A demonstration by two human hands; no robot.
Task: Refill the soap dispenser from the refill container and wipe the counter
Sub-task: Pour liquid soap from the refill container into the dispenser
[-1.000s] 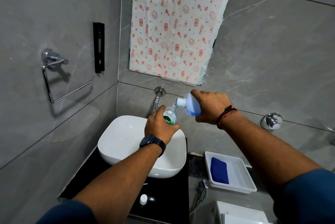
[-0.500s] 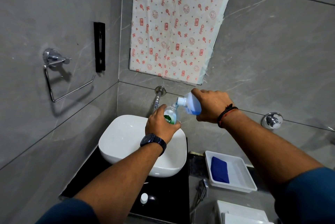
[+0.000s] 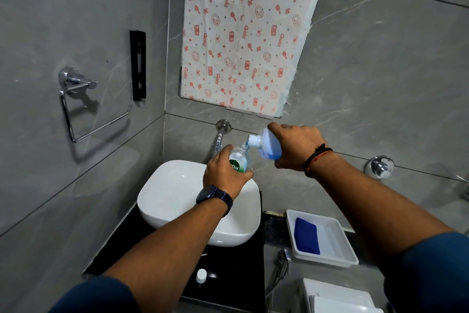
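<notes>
My left hand grips a clear soap dispenser bottle with a green label, held upright above the white basin. My right hand grips the translucent refill container, tipped to the left with its white neck right over the dispenser's open mouth. Blue liquid sits in the container's lower side. A folded blue cloth lies in a white tray on the right. A small white cap stands on the black counter in front of the basin.
A chrome tap juts from the wall just behind the bottles. A towel ring hangs on the left wall, and a wall valve sits at the right. A hand spray hangs beside the counter, above a white toilet tank.
Both hands and the two bottles have stayed almost in place, with the refill container still tipped over the dispenser's mouth.
</notes>
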